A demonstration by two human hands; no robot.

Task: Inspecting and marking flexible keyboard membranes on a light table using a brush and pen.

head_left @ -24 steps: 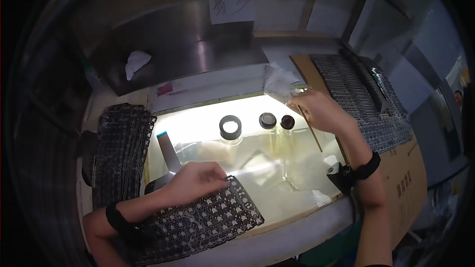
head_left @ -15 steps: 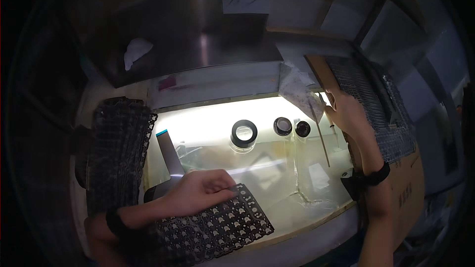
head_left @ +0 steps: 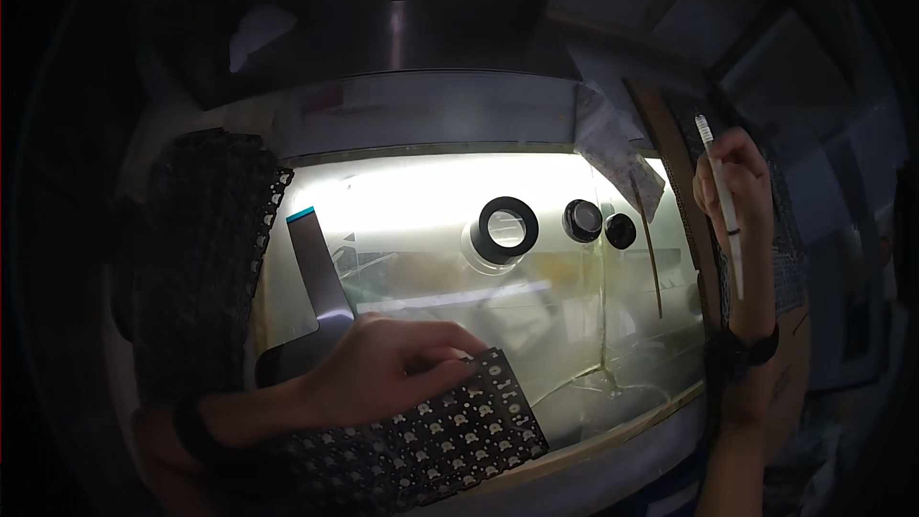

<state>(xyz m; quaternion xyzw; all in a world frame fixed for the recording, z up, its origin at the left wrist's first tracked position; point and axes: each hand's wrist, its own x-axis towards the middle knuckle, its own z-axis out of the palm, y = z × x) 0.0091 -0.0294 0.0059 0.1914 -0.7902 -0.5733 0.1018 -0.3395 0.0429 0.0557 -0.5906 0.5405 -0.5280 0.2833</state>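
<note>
My left hand [head_left: 388, 369] pinches the far edge of a dark flat panel [head_left: 459, 431] patterned with rows of small pale shapes. The panel lies tilted over the near edge of a lit glass worktop [head_left: 450, 325]. At the right, raised above a cardboard edge, my right hand [head_left: 737, 177] is closed round a slim white pen-like tool [head_left: 725, 196]. One end of the tool is ribbed and points up; the other tapers downward past a dark band. Its exact kind cannot be made out.
A stack of similar dark panels [head_left: 206, 258] stands at the left, beside a grey strip with a blue end [head_left: 311, 254]. On the glass are a black-rimmed loupe [head_left: 504, 231], two small dark round containers [head_left: 582, 221], a thin stick [head_left: 651, 263] and a crumpled sheet [head_left: 622, 148].
My right hand has lifted from the glass's far right corner and moved right, bringing up the white tool. My left hand stays on the panel. The whole view has shifted a little.
</note>
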